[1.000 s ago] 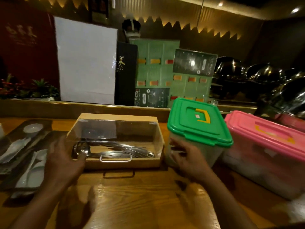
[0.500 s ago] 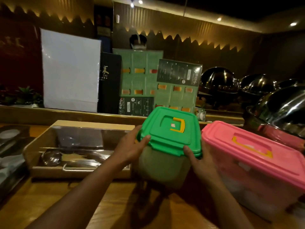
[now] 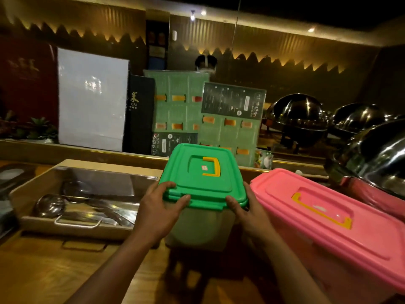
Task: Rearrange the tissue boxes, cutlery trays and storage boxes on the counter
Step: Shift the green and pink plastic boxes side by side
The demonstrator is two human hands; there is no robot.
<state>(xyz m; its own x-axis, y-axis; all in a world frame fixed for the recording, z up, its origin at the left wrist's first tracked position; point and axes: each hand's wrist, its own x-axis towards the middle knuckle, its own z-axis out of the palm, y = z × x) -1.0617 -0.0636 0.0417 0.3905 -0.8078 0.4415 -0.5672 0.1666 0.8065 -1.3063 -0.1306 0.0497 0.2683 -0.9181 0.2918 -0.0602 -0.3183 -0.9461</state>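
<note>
Storage box with green lid (image 3: 203, 183): translucent body, yellow handle folded flat in the lid recess; stands at centre of the wooden worktop (image 3: 54, 270), between the cutlery tray and the pink box.

Cutlery tray (image 3: 72, 207): far left, pale wood with a clear cover and a wire handle at the front; ladles and other steel utensils lie inside.

Left hand (image 3: 157, 213): grip pressed to the green-lidded box's left side, thumb and fingers curled over the lid rim.

Right hand (image 3: 247, 211): grip pressed to the box's right side, thumb on the front lid edge.

Pink storage box (image 3: 328, 229): just beside the green one on the right, yellow handle flat; whether the two touch cannot be told.

Steel chafing domes (image 3: 300, 115): behind, far right.
</note>
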